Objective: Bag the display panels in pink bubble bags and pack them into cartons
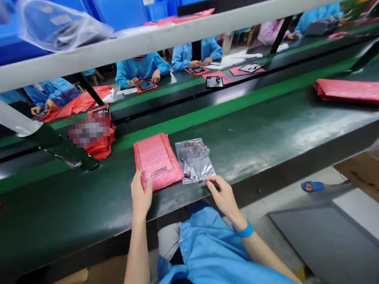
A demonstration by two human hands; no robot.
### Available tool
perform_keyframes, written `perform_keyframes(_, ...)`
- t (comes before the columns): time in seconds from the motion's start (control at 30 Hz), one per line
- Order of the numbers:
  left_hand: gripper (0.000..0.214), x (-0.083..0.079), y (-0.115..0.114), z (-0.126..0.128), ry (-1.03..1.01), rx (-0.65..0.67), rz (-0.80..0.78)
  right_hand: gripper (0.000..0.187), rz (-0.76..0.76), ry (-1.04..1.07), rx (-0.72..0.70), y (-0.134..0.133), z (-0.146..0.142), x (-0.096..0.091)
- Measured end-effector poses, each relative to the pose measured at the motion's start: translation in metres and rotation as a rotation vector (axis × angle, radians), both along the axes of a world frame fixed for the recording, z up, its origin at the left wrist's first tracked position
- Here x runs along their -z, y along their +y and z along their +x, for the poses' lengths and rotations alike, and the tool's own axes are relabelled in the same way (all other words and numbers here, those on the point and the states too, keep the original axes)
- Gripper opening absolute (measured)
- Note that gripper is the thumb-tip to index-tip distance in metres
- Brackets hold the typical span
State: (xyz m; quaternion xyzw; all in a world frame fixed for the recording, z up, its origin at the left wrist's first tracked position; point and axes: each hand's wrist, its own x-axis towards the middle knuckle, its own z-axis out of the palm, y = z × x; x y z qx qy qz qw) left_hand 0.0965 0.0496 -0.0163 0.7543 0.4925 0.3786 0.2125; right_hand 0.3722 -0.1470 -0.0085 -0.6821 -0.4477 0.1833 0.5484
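Left hand [141,196]: fingers together and slightly curled against the near edge of a pink bubble pouch [158,162]; whether it grips cannot be told.
Right hand [223,198]: partly open, fingertips at the lower corner of a clear plastic bag [196,161]; grip unclear.
Pouch: flat on the dark conveyor surface [83,211]; contents hidden.
Bag: just beside the pouch, outside it, holding grey metal parts [193,157].
Farther along: stacked red pouches [354,92].
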Motion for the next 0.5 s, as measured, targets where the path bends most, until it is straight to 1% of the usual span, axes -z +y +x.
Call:
perform_keyframes(0.07,0.067,0.014,-0.032,-0.003,0.051,0.006,0.034,0.032,-0.053,-0.199,0.043,0.019,0.01,-0.002)
perform_keyframes(0.1,0.07,0.019,-0.043,-0.003,0.072,-0.004,0.044,0.034,-0.103,-0.301,0.048,0.03,0.013,-0.003)
perform_keyframes(0.17,0.072,0.024,-0.056,-0.001,0.087,-0.051,0.044,0.039,-0.225,-0.468,0.049,0.05,0.015,-0.003)
perform_keyframes(0.23,0.069,0.024,-0.058,0.001,0.069,-0.097,0.034,0.044,-0.339,-0.574,0.044,0.065,0.016,0.0)
perform_keyframes(0.3,0.066,0.022,-0.057,0.002,0.058,-0.119,0.033,0.043,-0.423,-0.619,0.028,0.073,0.019,0.006)
perform_keyframes(0.4,0.062,0.021,-0.055,0.003,0.052,-0.127,0.054,0.033,-0.487,-0.581,-0.029,0.082,0.035,0.019)
perform_keyframes(0.5,0.062,0.022,-0.055,0.003,0.045,-0.144,0.065,0.03,-0.493,-0.489,-0.093,0.092,0.052,0.029)
